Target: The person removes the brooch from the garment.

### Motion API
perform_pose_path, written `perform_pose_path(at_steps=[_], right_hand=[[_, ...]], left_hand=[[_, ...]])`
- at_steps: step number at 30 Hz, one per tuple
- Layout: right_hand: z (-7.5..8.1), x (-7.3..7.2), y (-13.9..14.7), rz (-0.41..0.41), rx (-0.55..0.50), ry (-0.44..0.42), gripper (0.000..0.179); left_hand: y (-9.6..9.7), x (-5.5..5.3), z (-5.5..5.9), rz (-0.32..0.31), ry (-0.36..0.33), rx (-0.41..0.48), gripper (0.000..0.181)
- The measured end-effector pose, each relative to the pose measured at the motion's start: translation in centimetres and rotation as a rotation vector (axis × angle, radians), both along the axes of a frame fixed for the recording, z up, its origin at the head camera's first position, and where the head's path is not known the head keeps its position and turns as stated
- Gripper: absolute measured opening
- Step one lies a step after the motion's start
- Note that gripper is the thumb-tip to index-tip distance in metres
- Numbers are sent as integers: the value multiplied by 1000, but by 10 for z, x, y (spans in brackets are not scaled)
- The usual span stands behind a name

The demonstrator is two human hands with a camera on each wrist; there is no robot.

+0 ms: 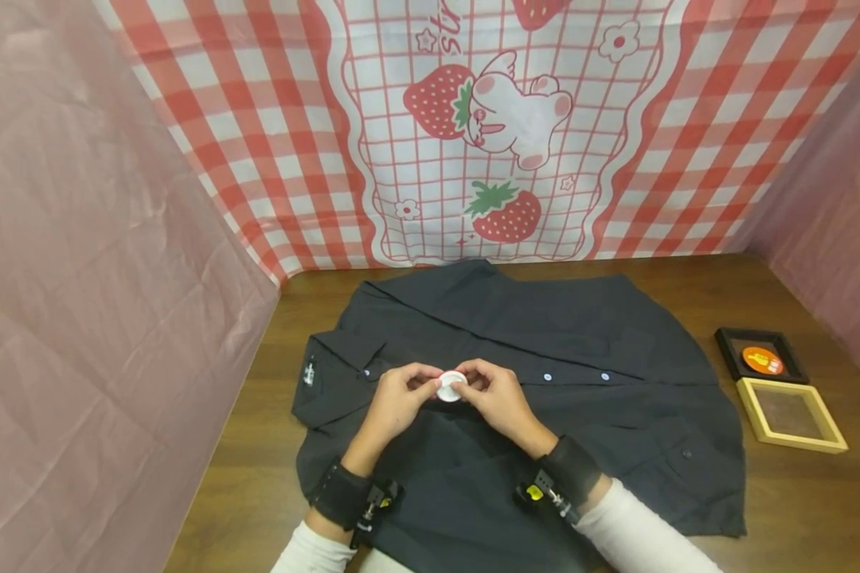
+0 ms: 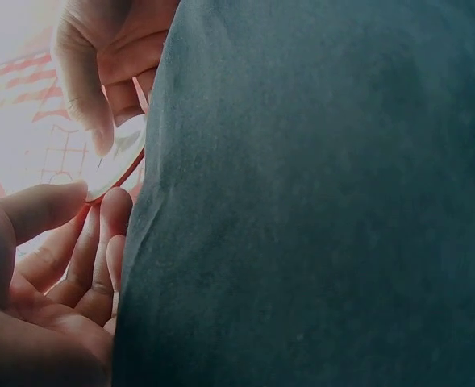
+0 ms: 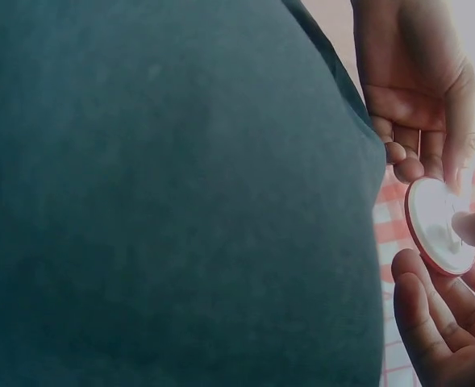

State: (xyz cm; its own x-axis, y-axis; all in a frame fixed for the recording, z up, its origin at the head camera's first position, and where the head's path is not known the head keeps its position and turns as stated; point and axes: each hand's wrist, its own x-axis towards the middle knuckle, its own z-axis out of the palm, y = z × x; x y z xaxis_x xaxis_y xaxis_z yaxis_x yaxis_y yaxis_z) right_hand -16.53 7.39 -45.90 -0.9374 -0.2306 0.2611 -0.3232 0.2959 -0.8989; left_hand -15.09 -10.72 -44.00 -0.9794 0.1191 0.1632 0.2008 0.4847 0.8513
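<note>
Above the dark shirt (image 1: 545,454), both hands hold a round pin badge (image 1: 451,387), its white back facing up and its rim red. My left hand (image 1: 399,398) pinches the badge's left edge between thumb and fingers. From the other side my right hand (image 1: 500,399) grips it, the thumb lying on the white back. In the right wrist view the badge (image 3: 437,230) shows its red edge, fingers of both hands around it. Its front face is hidden.
The shirt lies spread on a wooden table (image 1: 236,446), collar to the left, with pale buttons (image 1: 548,377) along its placket. At the right are a black frame (image 1: 727,354) holding an orange round badge (image 1: 763,360) and a light wooden frame (image 1: 752,410). A checked strawberry cloth (image 1: 258,127) hangs behind.
</note>
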Motion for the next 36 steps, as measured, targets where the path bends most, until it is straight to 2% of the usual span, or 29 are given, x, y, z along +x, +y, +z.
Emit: perform_pose_path(at_steps=[6, 11, 16, 21, 30, 36], right_hand=[[4, 4, -2, -16, 22, -43, 14], [4, 3, -1, 20, -6, -72, 15], [5, 3, 2, 49, -49, -68, 17], [5, 4, 5, 95, -63, -52, 17], [7, 3, 8, 183, -30, -37, 16], [8, 2, 11, 183, -11, -58, 16]], left_hand=[[2, 2, -1, 21, 14, 11, 14], [1, 1, 1, 20, 30, -6, 13], [1, 0, 3, 16, 62, -30, 11], [1, 1, 3, 7, 65, -35, 10], [1, 2, 2, -17, 88, -19, 9], [2, 3, -2, -24, 125, -11, 9]])
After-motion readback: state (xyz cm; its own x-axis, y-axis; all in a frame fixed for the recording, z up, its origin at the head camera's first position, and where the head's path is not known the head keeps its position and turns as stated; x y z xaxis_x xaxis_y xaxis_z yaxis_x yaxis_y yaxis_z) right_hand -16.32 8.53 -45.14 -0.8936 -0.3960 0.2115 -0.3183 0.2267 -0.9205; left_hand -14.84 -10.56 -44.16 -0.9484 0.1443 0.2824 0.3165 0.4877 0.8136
